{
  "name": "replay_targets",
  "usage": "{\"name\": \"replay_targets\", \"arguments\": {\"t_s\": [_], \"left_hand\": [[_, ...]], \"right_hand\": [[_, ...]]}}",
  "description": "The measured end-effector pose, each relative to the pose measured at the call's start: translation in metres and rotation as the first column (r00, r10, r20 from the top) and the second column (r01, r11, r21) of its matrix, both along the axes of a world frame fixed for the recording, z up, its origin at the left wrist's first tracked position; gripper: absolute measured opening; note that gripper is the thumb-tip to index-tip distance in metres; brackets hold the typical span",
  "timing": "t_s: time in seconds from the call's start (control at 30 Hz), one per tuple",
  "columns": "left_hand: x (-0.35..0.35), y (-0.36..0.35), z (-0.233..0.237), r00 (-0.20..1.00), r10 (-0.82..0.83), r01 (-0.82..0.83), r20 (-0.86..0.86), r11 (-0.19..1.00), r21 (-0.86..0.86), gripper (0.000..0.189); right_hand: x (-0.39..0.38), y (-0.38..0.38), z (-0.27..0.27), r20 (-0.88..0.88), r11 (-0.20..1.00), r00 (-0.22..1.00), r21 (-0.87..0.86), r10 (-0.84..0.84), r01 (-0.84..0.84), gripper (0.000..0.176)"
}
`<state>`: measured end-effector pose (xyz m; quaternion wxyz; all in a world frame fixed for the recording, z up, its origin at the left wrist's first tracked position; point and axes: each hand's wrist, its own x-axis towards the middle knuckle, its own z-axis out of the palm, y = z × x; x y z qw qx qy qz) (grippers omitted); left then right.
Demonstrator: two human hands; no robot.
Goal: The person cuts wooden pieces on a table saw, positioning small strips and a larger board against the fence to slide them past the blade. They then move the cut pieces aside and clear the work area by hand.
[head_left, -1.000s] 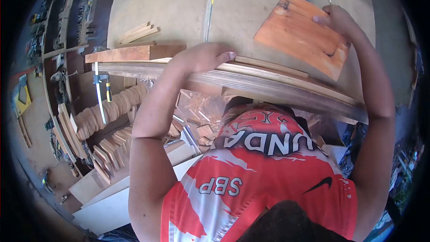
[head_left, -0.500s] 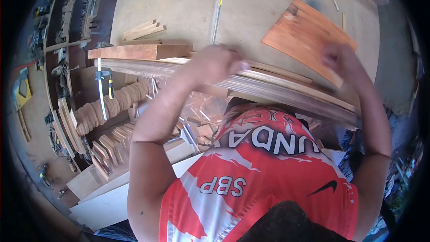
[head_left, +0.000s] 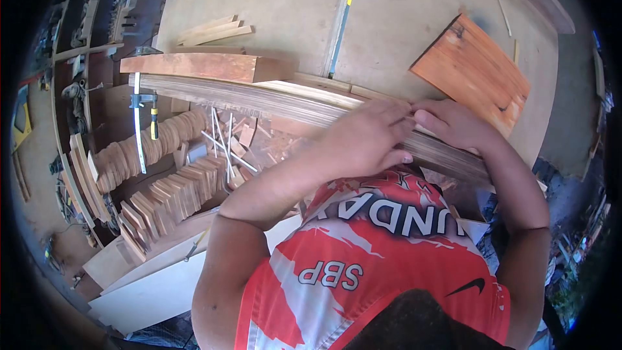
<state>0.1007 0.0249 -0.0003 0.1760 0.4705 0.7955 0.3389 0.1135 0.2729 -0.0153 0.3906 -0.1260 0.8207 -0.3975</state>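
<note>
My left hand [head_left: 372, 139] lies over the front edge of the workbench, its fingers stretched across the wooden strips and its thumb apart below them. Close against its fingertips, my right hand [head_left: 459, 124] is closed, with fingers bent over a thin wooden strip [head_left: 372, 94] on the bench edge. The hands hide part of that strip. To the left of them, a thick reddish-brown wood block [head_left: 188, 67] rests along the edge. Beyond my right hand a flat orange-brown board [head_left: 476, 68] lies on the bench top.
A bar clamp [head_left: 154, 120] grips the bench's left end. Several short wood sticks [head_left: 214, 31] lie behind the block. Under the bench stand rows of cut wood pieces [head_left: 175, 194] and stacked round-edged pieces [head_left: 152, 146]. Shelves with tools [head_left: 78, 91] line the left side.
Both hands have come together at the bench edge: my left hand moved right, and my right hand moved left and down from beside the orange-brown board. The view has shifted slightly.
</note>
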Motion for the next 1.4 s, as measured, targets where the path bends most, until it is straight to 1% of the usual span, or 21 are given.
{"name": "replay_targets", "arguments": {"t_s": [0.07, 0.1, 0.17, 0.2, 0.23, 0.3, 0.33, 0.4, 0.43, 0.5, 0.53, 0.6, 0.67, 0.73, 0.83, 0.93, 1.0, 1.13, 1.2, 1.3, 1.4], "left_hand": [[-0.010, -0.007, -0.003, 1.000, 0.008, -0.008, 0.021, 1.000, -0.005, 0.060], [-0.017, -0.009, -0.005, 0.999, 0.037, -0.039, -0.016, 0.996, -0.077, 0.061], [-0.027, -0.008, -0.007, 0.997, 0.061, -0.067, -0.051, 0.988, -0.136, 0.062], [-0.034, -0.003, -0.007, 0.999, 0.006, 0.007, 0.050, 0.967, -0.256, 0.065], [-0.040, 0.002, -0.006, 0.988, -0.041, 0.092, 0.148, 0.927, -0.363, 0.069], [-0.044, 0.006, -0.006, 0.985, -0.062, 0.123, 0.161, 0.906, -0.405, 0.070], [-0.045, 0.006, -0.006, 0.981, -0.070, 0.147, 0.180, 0.875, -0.462, 0.070], [-0.044, 0.004, 0.000, 0.978, -0.060, 0.144, 0.198, 0.883, -0.447, 0.070], [-0.044, 0.003, 0.002, 0.976, -0.035, 0.129, 0.214, 0.888, -0.442, 0.070], [-0.041, 0.001, -0.001, 0.981, -0.036, 0.116, 0.189, 0.894, -0.433, 0.069], [-0.040, 0.000, -0.002, 0.986, -0.032, 0.100, 0.166, 0.899, -0.426, 0.067], [-0.037, -0.001, 0.004, 0.988, -0.007, 0.072, 0.153, 0.901, -0.427, 0.065], [-0.034, -0.007, 0.007, 0.992, 0.010, 0.046, 0.130, 0.903, -0.428, 0.063], [-0.024, -0.027, 0.007, 0.996, 0.090, -0.087, 0.001, 0.969, -0.232, 0.061], [-0.021, -0.051, 0.027, 0.995, 0.101, -0.096, 0.010, 0.966, -0.240, 0.059], [-0.017, -0.066, 0.042, 0.990, 0.114, -0.091, 0.082, 0.964, -0.250, 0.058], [-0.012, -0.074, 0.039, 0.991, 0.127, -0.113, 0.047, 0.967, -0.230, 0.057], [-0.008, -0.079, 0.032, 0.979, 0.194, -0.184, 0.060, 0.972, -0.143, 0.054], [-0.007, -0.084, 0.030, 0.972, 0.223, -0.214, 0.076, 0.970, -0.114, 0.051], [-0.007, -0.093, 0.019, 0.968, 0.236, -0.232, 0.088, 0.971, -0.048, 0.049], [-0.007, -0.094, 0.006, 0.965, 0.245, -0.250, 0.088, 0.967, 0.050, 0.043]], "right_hand": [[-0.004, -0.009, 0.004, -0.011, 0.994, 1.000, 0.106, 0.018, -0.016, 0.065], [-0.006, -0.010, 0.004, -0.012, 0.994, 1.000, 0.111, 0.017, -0.015, 0.065], [-0.009, -0.008, 0.005, 0.082, 0.987, 0.996, 0.154, 0.023, -0.035, 0.061], [-0.010, -0.005, 0.006, 0.079, 0.986, 0.997, 0.167, 0.015, -0.028, 0.061], [-0.013, 0.000, 0.007, 0.012, 0.991, 1.000, 0.135, -0.018, 0.016, 0.053], [-0.025, 0.019, 0.011, -0.208, 0.980, 0.966, 0.092, -0.154, 0.176, 0.045], [-0.035, 0.039, 0.011, -0.359, 0.956, 0.900, 0.061, -0.249, 0.288, 0.046], [-0.049, 0.090, 0.002, -0.686, 0.772, 0.633, 0.163, -0.358, 0.614, 0.055], [-0.044, 0.122, -0.010, -0.689, 0.768, 0.629, 0.164, -0.360, 0.620, 0.055], [-0.031, 0.169, -0.041, -0.624, 0.733, 0.762, 0.434, -0.175, 0.524, 0.065], [-0.032, 0.165, -0.042, -0.627, 0.737, 0.760, 0.432, -0.170, 0.520, 0.065], [-0.025, 0.154, -0.044, -0.669, 0.632, 0.704, 0.443, -0.240, 0.636, 0.071], [-0.031, 0.146, -0.049, -0.664, 0.645, 0.707, 0.433, -0.244, 0.630, 0.071], [-0.041, 0.126, -0.054, -0.655, 0.658, 0.710, 0.419, -0.259, 0.626, 0.072], [-0.060, 0.083, -0.052, -0.729, 0.713, 0.664, 0.377, -0.166, 0.592, 0.067], [-0.082, 0.060, -0.045, -0.754, 0.737, 0.647, 0.373, -0.113, 0.564, 0.073], [-0.094, 0.065, -0.033, -0.485, 0.760, 0.854, 0.479, -0.188, 0.439, 0.078], [-0.110, 0.098, -0.035, -0.426, 0.797, 0.896, 0.494, -0.126, 0.347, 0.082], [-0.115, 0.111, -0.026, -0.199, 0.861, 0.972, 0.466, -0.122, 0.204, 0.080], [-0.107, 0.173, -0.030, -0.195, 0.795, 0.963, 0.547, -0.184, 0.263, 0.075], [-0.087, 0.242, -0.021, -0.270, 0.835, 0.894, 0.337, -0.356, 0.435, 0.069]]}}
